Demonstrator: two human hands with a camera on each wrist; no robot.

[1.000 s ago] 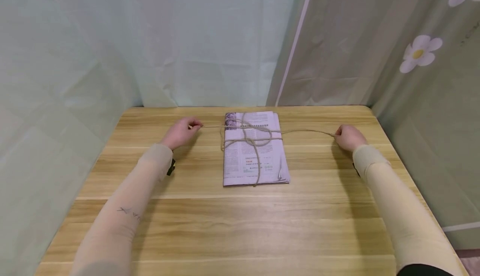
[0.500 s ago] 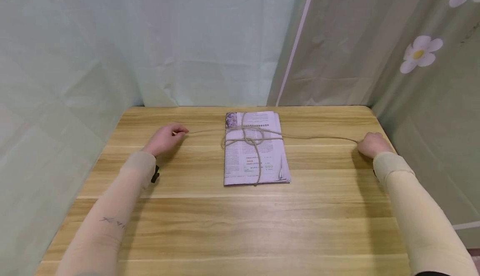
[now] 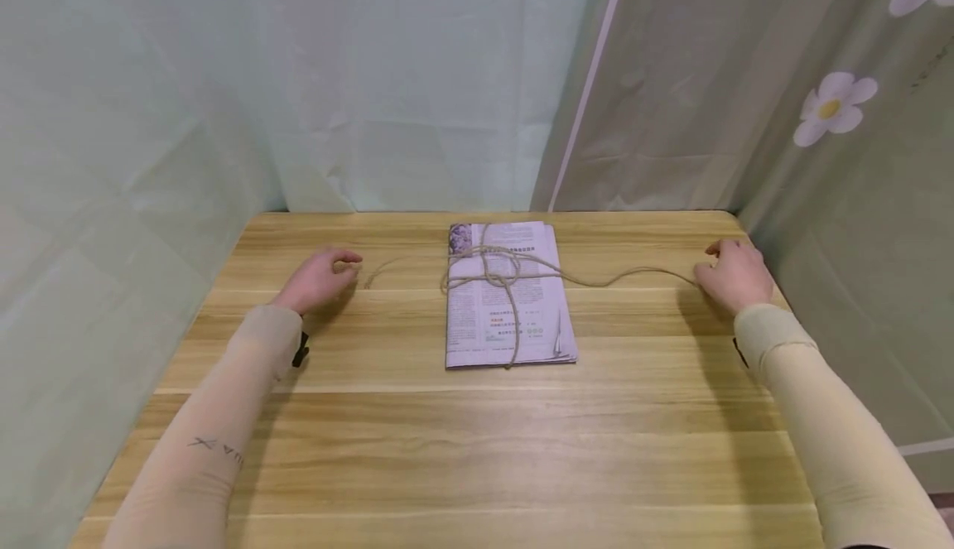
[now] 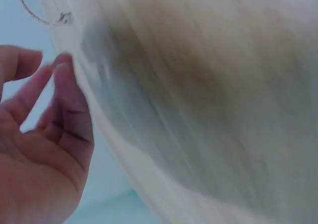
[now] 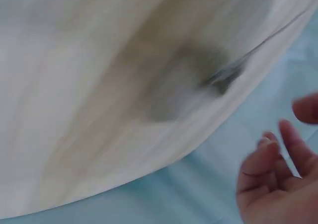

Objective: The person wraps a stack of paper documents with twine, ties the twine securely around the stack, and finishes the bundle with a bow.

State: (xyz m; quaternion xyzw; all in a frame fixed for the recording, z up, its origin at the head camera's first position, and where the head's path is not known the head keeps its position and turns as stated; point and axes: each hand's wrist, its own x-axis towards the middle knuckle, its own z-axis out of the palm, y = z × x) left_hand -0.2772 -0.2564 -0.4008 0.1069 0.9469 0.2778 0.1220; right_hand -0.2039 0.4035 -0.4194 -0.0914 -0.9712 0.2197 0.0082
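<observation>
In the head view a folded stack of newspapers (image 3: 477, 329) lies mid-table, with brown twine (image 3: 515, 321) crossing it both ways and looping loosely on top. One loose twine end curls on the wood just right of my left hand (image 3: 316, 280), whose thumb and fingers are parted around nothing. From the other side a longer, wavy strand runs to my right hand (image 3: 736, 277), also with spread fingers. The left wrist view shows a frayed twine end (image 4: 62, 19) apart from the fingertips. A blurred twine end (image 5: 226, 77) lies away from the fingers in the right wrist view.
Beneath everything is a wood-grain table (image 3: 522, 458). Pale curtains (image 3: 417, 85) hang behind it and along both sides, close to its edges; the right one carries white flowers (image 3: 835, 108).
Both hands have moved apart, drawing the twine outward and making its loop on the newspapers smaller. Since half a second ago both have let go of the ends, and the strands have slackened.
</observation>
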